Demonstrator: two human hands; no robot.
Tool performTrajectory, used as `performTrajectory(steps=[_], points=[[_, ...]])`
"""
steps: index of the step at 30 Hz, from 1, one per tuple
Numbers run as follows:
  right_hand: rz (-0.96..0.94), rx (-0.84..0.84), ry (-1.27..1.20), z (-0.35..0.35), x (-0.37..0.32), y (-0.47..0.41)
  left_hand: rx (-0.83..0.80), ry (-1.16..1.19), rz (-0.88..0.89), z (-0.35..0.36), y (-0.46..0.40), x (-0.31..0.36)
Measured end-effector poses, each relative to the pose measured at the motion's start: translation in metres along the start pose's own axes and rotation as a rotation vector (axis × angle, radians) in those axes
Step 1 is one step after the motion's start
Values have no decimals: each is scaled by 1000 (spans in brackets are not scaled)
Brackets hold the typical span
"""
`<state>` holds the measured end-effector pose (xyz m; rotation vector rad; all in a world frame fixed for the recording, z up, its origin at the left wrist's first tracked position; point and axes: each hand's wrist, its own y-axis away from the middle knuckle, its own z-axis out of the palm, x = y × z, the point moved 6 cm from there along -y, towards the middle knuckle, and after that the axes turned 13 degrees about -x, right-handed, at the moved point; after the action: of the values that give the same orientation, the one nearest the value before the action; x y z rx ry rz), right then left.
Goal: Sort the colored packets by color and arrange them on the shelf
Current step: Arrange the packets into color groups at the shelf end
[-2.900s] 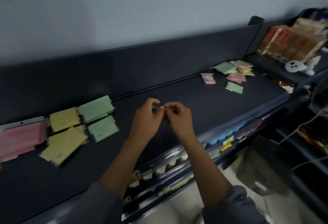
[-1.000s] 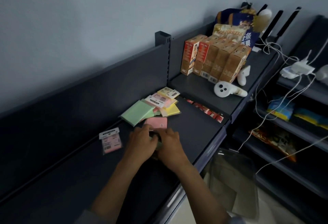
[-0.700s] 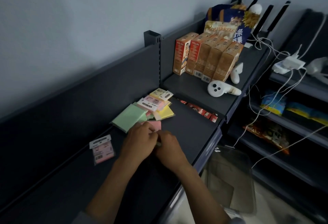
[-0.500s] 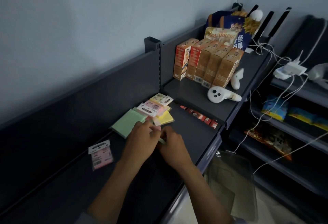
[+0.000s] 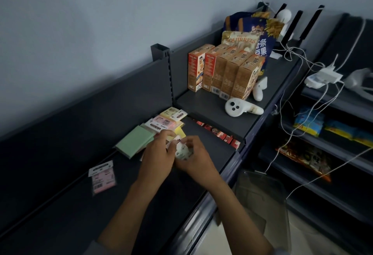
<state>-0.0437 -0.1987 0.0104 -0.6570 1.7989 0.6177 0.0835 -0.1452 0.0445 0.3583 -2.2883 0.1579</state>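
Observation:
On the dark shelf (image 5: 50, 200) lies a loose pile of packets: a green packet (image 5: 134, 140), a pink packet with a white label (image 5: 161, 123) and yellow packets (image 5: 173, 113) behind it. A single pink packet (image 5: 103, 176) lies apart to the left. My left hand (image 5: 159, 158) and my right hand (image 5: 193, 158) meet just in front of the pile and together hold a small pale packet (image 5: 181, 149) above the shelf. Its colour is blurred; part of it is hidden by my fingers.
A raised shelf (image 5: 203, 107) at the right carries orange snack boxes (image 5: 222, 71), snack bags (image 5: 252, 32) and white controllers (image 5: 240, 109). Small red packs (image 5: 218, 133) lie beneath its edge. White cables (image 5: 292, 125) hang over lower shelves at the far right. A clear bin (image 5: 262, 204) stands below.
My view swung from the sorted piles at the left to the unsorted pile at the right. Both hands reached into the pile and lifted a small packet off the shelf.

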Motion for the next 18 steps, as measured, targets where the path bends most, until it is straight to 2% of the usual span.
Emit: performTrajectory(steps=[5,9,12,15,18], points=[[-40,-2,-123,-6,4,0,43,-19,3,-1,9,-3],[-72,17,-48,-1,2,-3,84,-98,-25,-3,20,-4],[-127,16,-129,7,-6,0,109,-54,-91,-7,33,-6],[-183,-42,-204,22,-12,2,135,-17,-134,-13,44,-10],[-243,-157,-234,42,-20,5,235,78,-154,-24,60,-14]])
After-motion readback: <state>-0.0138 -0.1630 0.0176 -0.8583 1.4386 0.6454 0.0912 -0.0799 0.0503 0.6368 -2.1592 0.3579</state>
